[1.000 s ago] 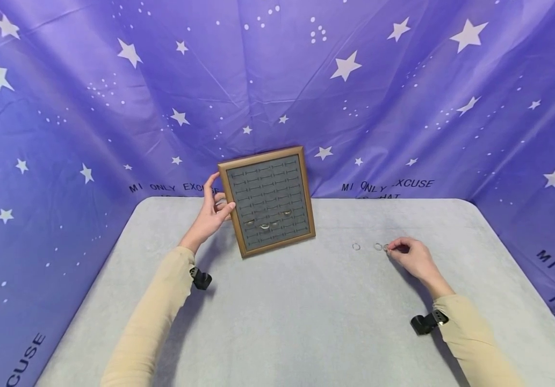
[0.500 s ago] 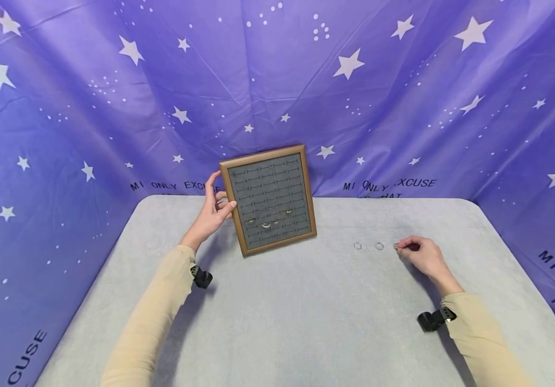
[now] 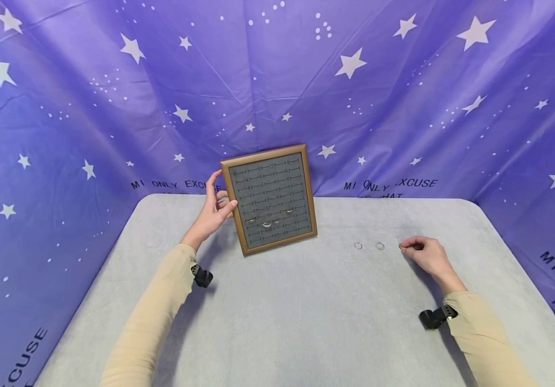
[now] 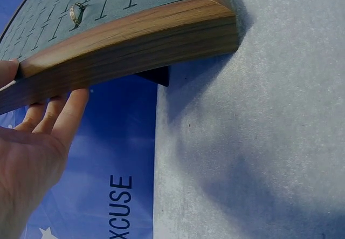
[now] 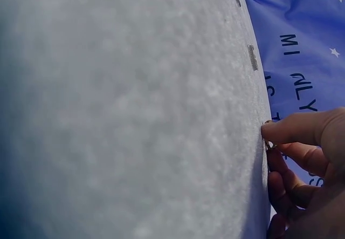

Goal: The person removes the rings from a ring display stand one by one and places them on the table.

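A wood-framed ring display board (image 3: 272, 185) with grey slotted padding leans back upright on the table, several rings (image 3: 266, 224) set in its lower rows. My left hand (image 3: 209, 215) grips its left edge, thumb on the front and fingers behind; the left wrist view shows the wooden side of the frame (image 4: 135, 47) between thumb and fingers. Over at the right, my right hand (image 3: 427, 255) pinches a small ring (image 5: 269, 146) at the table surface, partly hidden by the fingertips. To its left lie two more rings, a nearer ring (image 3: 380, 246) and a farther ring (image 3: 358, 245).
The grey table (image 3: 306, 312) has rounded back corners. A purple star-printed cloth (image 3: 277, 70) hangs behind it and along both sides. A dark support (image 4: 156, 76) shows behind the board in the left wrist view.
My right hand has shifted rightward with the pinched ring, away from the two rings on the table. My left hand and the board keep their place, apart from a slight camera shift.
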`<state>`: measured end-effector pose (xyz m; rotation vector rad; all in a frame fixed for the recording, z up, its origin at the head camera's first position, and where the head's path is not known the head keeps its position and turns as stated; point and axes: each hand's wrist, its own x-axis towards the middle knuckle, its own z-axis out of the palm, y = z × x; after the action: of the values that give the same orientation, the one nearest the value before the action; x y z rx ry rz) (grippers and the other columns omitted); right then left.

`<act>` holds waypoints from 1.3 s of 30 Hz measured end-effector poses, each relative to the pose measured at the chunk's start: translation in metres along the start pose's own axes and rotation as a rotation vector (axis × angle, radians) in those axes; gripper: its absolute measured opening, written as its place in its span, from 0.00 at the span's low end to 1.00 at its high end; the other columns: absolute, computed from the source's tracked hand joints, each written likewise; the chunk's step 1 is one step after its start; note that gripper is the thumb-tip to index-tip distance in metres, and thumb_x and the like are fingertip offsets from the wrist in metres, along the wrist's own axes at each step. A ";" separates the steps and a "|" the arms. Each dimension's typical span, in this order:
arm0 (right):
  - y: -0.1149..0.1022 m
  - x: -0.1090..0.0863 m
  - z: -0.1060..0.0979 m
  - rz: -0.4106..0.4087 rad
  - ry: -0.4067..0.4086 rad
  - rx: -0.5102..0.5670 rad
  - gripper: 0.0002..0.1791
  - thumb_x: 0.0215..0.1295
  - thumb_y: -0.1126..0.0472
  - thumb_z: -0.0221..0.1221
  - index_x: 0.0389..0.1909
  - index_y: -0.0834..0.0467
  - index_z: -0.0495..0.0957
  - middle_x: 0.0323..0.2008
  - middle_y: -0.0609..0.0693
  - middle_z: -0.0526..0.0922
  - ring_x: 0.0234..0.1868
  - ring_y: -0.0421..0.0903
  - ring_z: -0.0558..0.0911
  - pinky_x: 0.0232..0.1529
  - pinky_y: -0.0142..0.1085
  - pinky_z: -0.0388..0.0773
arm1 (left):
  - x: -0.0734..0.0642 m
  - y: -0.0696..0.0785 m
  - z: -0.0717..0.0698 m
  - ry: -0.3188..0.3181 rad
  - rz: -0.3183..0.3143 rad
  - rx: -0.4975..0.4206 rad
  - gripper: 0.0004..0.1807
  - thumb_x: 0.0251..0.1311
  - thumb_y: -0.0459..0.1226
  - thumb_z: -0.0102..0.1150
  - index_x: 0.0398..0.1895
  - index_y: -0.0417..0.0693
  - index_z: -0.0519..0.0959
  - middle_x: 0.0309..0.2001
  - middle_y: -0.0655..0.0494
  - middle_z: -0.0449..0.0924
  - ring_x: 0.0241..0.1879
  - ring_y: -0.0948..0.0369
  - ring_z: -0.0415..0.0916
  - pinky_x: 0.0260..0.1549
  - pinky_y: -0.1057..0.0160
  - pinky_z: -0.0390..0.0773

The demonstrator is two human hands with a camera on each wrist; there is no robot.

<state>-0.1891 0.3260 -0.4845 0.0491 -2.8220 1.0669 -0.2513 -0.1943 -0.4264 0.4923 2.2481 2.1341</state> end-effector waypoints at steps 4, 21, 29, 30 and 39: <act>-0.001 0.001 0.002 -0.001 -0.003 0.020 0.08 0.57 0.66 0.64 0.35 0.68 0.82 0.28 0.53 0.81 0.27 0.37 0.72 0.28 0.30 0.67 | 0.000 0.000 -0.001 0.004 0.002 0.003 0.45 0.68 0.27 0.50 0.75 0.69 0.37 0.53 0.37 0.68 0.41 0.57 0.76 0.41 0.51 0.80; -0.011 -0.003 0.000 -0.028 -0.001 0.183 0.11 0.57 0.71 0.63 0.39 0.73 0.79 0.31 0.57 0.82 0.29 0.31 0.73 0.28 0.24 0.69 | 0.001 0.000 -0.001 -0.002 0.006 0.011 0.45 0.68 0.27 0.50 0.75 0.69 0.37 0.54 0.37 0.68 0.41 0.56 0.76 0.40 0.54 0.81; -0.029 -0.001 0.010 -0.045 -0.077 0.270 0.13 0.56 0.72 0.64 0.41 0.76 0.77 0.34 0.62 0.81 0.30 0.33 0.75 0.29 0.25 0.71 | 0.001 -0.003 -0.001 0.002 0.010 -0.011 0.45 0.68 0.26 0.50 0.75 0.68 0.38 0.51 0.40 0.69 0.37 0.58 0.72 0.38 0.57 0.81; -0.031 0.000 0.012 -0.044 -0.091 0.274 0.14 0.56 0.72 0.64 0.42 0.76 0.77 0.34 0.62 0.81 0.30 0.33 0.76 0.29 0.25 0.71 | 0.001 -0.003 -0.001 0.002 0.011 -0.015 0.45 0.67 0.26 0.50 0.75 0.68 0.38 0.51 0.40 0.69 0.37 0.58 0.72 0.38 0.57 0.81; -0.049 0.002 0.026 -0.034 -0.140 0.309 0.15 0.58 0.69 0.65 0.44 0.74 0.77 0.33 0.58 0.81 0.31 0.36 0.77 0.32 0.26 0.73 | 0.001 -0.004 0.000 -0.003 0.019 -0.025 0.46 0.67 0.26 0.50 0.75 0.70 0.37 0.52 0.38 0.68 0.40 0.57 0.73 0.40 0.54 0.81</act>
<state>-0.1904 0.2725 -0.4711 0.2066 -2.7334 1.5368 -0.2532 -0.1946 -0.4303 0.5176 2.2211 2.1659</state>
